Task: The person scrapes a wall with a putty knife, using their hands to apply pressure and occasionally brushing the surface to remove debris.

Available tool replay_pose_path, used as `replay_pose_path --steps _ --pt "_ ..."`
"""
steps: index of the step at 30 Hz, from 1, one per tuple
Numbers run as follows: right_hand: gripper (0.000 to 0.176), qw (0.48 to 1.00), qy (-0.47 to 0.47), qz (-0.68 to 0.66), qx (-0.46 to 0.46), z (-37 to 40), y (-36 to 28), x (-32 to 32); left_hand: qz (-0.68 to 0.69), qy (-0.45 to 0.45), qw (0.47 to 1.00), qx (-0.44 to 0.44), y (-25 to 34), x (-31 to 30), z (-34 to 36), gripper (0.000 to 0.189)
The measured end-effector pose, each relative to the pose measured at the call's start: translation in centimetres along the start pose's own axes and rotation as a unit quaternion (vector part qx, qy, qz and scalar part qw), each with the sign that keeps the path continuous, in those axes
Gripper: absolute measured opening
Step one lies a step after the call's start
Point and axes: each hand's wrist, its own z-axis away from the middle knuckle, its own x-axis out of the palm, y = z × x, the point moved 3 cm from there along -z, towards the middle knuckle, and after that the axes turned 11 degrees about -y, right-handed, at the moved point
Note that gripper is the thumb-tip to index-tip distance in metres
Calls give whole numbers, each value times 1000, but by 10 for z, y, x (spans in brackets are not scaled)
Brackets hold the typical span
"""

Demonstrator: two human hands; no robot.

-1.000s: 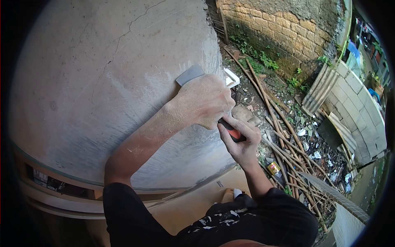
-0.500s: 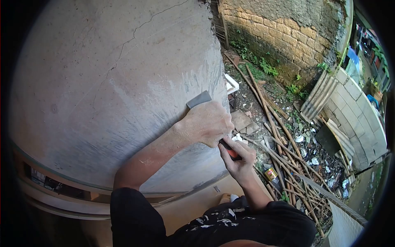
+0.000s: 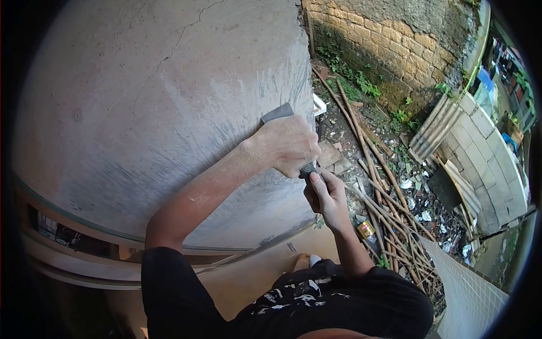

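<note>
A scraper (image 3: 278, 113) with a wide, flat grey blade lies against the grey-white wall (image 3: 192, 101), near its right-hand edge. My left hand (image 3: 288, 146), coated in pale dust, is closed around the scraper just behind the blade and hides much of it. Below it, my right hand (image 3: 326, 195) grips the end of the dark handle, its thumb lying along the top. Whitish, streaky scrape marks cover the wall around the blade, and a thin crack runs across its upper part.
A ledge (image 3: 237, 294) runs beneath the wall, with a foot on it. To the right, lower down, lie bamboo poles (image 3: 389, 226), rubble and litter. Beyond stand a mossy brick wall (image 3: 389, 51), corrugated sheets (image 3: 435, 133) and a curved block wall (image 3: 485, 152).
The whole view has shifted, and the wall's crack sits higher. Both hands and the scraper appear higher in view. The red part of the handle, visible before, is now covered by my right hand.
</note>
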Motion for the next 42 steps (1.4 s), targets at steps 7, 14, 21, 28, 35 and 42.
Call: replay_pose_path --steps 7,14,21,28,35,42 --pt "30 995 3 -102 -2 -3 -10 -4 -14 53 998 23 -5 -2 -16 13" --pt "35 998 11 -64 -14 -8 -11 2 -19 59 998 0 -8 -10 -10 13" --pt "36 996 55 -5 -70 -27 -13 11 -54 25 998 -9 -23 -18 -11 16" --pt "26 996 81 5 -31 3 -20 21 14 123 991 51 -9 -3 -7 17" --pt "26 997 59 -39 -33 5 -15 20 30 95 994 37 -7 0 -9 19" --pt "23 995 82 -1 -49 -3 -13 20 -14 49 997 60 -17 -11 -12 19"
